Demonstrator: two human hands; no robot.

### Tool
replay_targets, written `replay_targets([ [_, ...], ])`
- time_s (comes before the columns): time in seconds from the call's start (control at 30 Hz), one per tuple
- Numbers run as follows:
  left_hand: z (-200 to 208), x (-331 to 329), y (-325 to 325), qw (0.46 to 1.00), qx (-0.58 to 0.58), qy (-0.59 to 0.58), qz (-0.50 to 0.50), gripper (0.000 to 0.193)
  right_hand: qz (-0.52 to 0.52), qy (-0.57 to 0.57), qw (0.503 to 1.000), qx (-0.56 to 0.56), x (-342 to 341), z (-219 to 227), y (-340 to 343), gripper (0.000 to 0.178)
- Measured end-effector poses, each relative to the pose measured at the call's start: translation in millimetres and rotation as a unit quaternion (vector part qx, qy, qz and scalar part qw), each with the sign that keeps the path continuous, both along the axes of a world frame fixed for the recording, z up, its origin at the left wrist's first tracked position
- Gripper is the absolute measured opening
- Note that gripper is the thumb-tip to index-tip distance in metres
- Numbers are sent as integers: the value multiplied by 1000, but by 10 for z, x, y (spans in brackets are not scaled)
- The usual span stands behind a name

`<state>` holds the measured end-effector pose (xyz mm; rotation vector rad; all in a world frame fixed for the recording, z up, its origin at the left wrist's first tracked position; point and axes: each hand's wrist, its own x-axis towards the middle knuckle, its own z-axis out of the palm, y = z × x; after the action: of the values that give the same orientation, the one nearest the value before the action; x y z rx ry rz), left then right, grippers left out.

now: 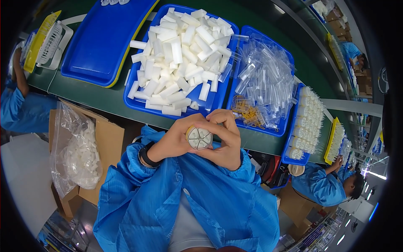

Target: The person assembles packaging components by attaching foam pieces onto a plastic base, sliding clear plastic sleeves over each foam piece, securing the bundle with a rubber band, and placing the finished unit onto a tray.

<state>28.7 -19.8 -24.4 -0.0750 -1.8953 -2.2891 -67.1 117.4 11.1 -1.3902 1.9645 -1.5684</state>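
Note:
A round bundle of several clear wedge-shaped plastic pieces is between my hands, close to the front of my blue smock, its segmented end facing up. My left hand is closed around its left side, where a yellowish edge shows. From the right, the fingers of my right hand wrap it, thumb beneath and index finger over the top. Beyond my hands, white foam blocks are heaped in a blue tray. To their right, clear plastic sleeves and yellow rubber bands share another tray.
Upright white bundles fill a narrow blue tray at the right. A large blue tray lies at the left of the green table. Below it, an open cardboard box holds a bag of white pieces. Other people sit both sides.

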Motion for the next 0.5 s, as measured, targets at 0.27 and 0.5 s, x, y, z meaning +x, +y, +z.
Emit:
replay_targets([
  [0.27, 7, -87, 8, 998, -59, -16, 6, 46, -36, 29, 999, 0, -55, 35, 41, 51],
  [0.5, 42, -33, 85, 995, -31, -91, -4, 65, -277, 60, 950, -135, -429, 74, 726, 50],
])
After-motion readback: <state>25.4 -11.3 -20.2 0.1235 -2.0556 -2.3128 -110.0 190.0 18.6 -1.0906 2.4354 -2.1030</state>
